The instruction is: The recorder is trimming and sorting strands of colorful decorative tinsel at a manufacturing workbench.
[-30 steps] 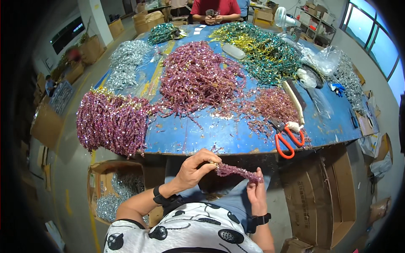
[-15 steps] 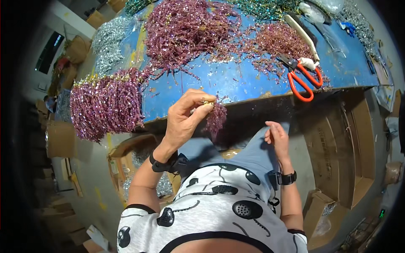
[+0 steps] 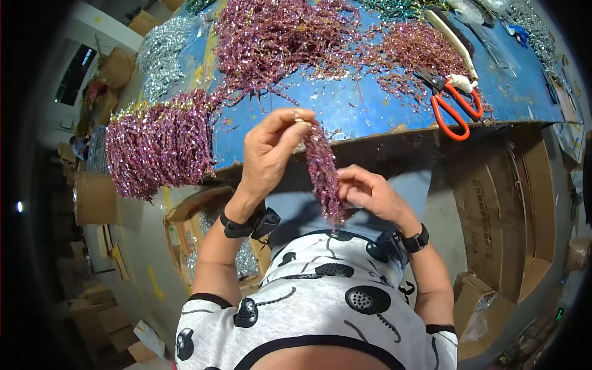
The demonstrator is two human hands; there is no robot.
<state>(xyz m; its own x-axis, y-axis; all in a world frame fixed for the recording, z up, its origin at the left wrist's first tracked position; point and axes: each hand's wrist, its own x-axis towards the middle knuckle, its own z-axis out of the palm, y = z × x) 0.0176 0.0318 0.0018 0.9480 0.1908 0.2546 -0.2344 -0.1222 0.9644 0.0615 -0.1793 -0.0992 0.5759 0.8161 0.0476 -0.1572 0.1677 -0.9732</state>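
A slim bunch of pink-purple glittery tinsel strands (image 3: 322, 165) hangs in front of the table edge. My left hand (image 3: 269, 147) pinches its gold-coloured top end between thumb and fingertips. Lower down, my right hand (image 3: 375, 196) comes in from the right, its curled fingers closed on the side of the strands. Those fingertips are partly hidden. To the left, a row of similar pink tinsel bunches (image 3: 159, 145) drapes over the table's edge, gold tops upward.
On the blue table (image 3: 364, 111) lie a large pink tinsel heap (image 3: 277, 40), a coppery pile (image 3: 422, 49), silver tinsel (image 3: 165, 52) and red-handled scissors (image 3: 453, 114). Below stand cardboard boxes (image 3: 487, 209), one at the left holding silver tinsel (image 3: 246, 256).
My left hand has risen slightly, and the bunch now hangs longer below it. My right hand has moved left and inward from above my leg to the strands.
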